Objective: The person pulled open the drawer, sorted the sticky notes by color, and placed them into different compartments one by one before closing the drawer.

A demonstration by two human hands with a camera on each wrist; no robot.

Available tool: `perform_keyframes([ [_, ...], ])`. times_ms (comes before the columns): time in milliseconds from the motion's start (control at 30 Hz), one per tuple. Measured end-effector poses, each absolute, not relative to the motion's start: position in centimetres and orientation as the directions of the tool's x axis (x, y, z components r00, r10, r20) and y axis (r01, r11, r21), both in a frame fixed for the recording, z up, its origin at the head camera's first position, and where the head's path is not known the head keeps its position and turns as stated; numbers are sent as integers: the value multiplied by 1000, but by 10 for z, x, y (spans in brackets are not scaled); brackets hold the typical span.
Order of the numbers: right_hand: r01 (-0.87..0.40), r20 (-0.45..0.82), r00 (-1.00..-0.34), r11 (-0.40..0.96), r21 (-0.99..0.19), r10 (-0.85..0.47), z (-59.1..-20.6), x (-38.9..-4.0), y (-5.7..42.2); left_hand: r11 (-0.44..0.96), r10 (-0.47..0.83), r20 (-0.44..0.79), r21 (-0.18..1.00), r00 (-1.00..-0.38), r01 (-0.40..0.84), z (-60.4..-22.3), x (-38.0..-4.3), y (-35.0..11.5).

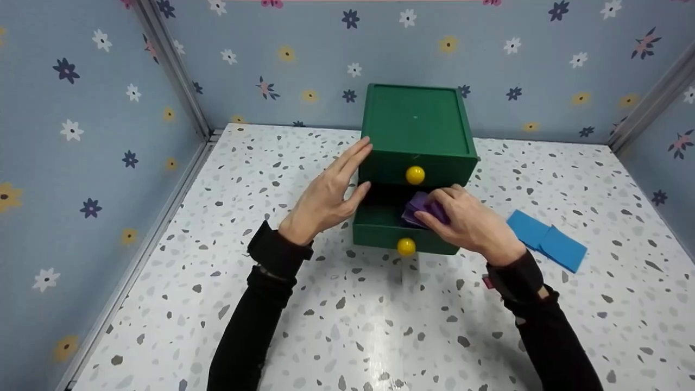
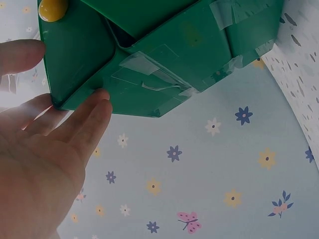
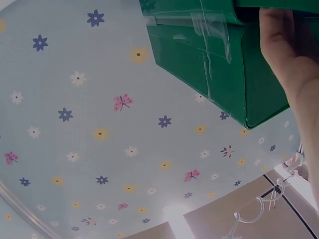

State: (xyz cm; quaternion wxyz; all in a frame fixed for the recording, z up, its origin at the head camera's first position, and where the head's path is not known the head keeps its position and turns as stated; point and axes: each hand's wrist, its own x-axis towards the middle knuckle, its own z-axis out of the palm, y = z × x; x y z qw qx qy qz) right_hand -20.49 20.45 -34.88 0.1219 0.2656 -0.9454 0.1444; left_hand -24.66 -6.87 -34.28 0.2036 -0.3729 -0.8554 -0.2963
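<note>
A green two-drawer cabinet [image 1: 418,119] stands at the back of the table, its lower drawer [image 1: 380,233] pulled out and its upper drawer pushed in. My right hand [image 1: 469,222] reaches into the lower drawer and pinches some purple folded pieces [image 1: 417,206], which look like cloth or paper. My left hand [image 1: 326,201] has its fingers straight, with the fingertips against the cabinet's left front edge. The left wrist view shows those fingers [image 2: 94,117] touching the green side. In the right wrist view the drawer hides my right fingertips.
Two blue square pieces [image 1: 548,239] lie overlapping on the speckled table [image 1: 304,336], right of the cabinet. Each drawer has a round yellow knob [image 1: 415,175]. Flowered panels [image 1: 304,60] wall the table at the back and sides. Clear tape [image 3: 212,40] is stuck along the cabinet's side.
</note>
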Motion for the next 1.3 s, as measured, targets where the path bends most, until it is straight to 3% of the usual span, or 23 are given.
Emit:
perform_keyframes([
  [267, -565, 322, -809, 802, -195, -492, -357, -208, 198, 546, 515, 570, 358, -641, 757, -343, -246, -69],
  [1000, -705, 453, -622, 709, 31, -639, -335, -175, 189, 545, 517, 566, 361, -642, 757, -344, -247, -68],
  [1300, -687, 349, -676, 727, 20, -649, -324, -146, 181, 546, 518, 567, 357, -640, 758, -345, -247, -68],
])
